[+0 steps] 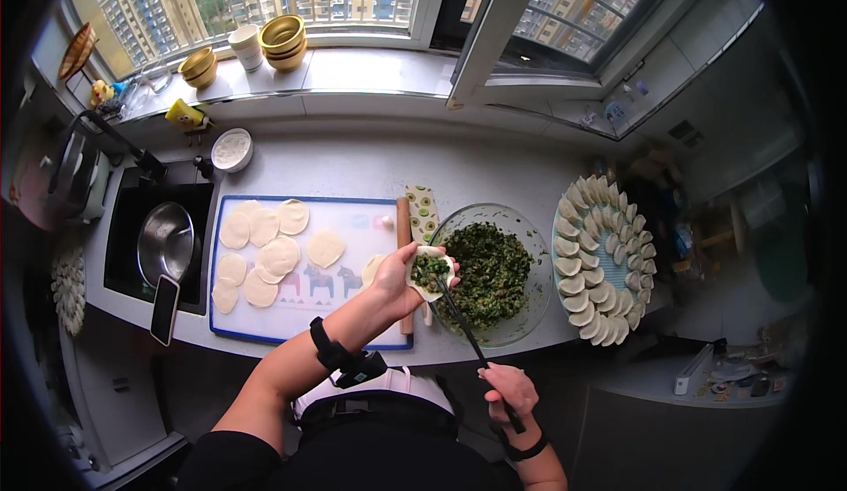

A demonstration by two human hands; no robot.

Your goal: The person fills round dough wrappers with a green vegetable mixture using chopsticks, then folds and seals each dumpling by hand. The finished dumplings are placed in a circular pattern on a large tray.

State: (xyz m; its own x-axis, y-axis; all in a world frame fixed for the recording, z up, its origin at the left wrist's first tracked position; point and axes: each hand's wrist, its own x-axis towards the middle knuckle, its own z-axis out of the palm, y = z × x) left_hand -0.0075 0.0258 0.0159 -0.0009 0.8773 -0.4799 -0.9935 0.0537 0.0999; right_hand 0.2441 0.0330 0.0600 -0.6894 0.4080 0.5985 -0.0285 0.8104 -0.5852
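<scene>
My left hand (397, 284) cups a round dumpling wrapper (424, 290) beside the filling bowl. On the wrapper lies a heap of chopped green filling (429, 266). Black chopsticks (466, 329) are gripped in my right hand (511, 390), and their tips touch that heap. A clear glass bowl (544, 292) of the same green filling (493, 272) stands just right of my left hand. Left of it, several flat wrappers (278, 256) are spread on a blue-edged board (317, 337), some overlapping. One more wrapper (372, 270) is partly hidden behind my left hand.
A wooden rolling pin (403, 223) lies along the board's right edge. Folded dumplings (579, 302) ring a round tray (603, 256) at right. At left, a metal bowl (165, 243) sits in the sink (126, 253), with a phone (164, 310) at its front edge. A flour bowl (231, 150) stands behind.
</scene>
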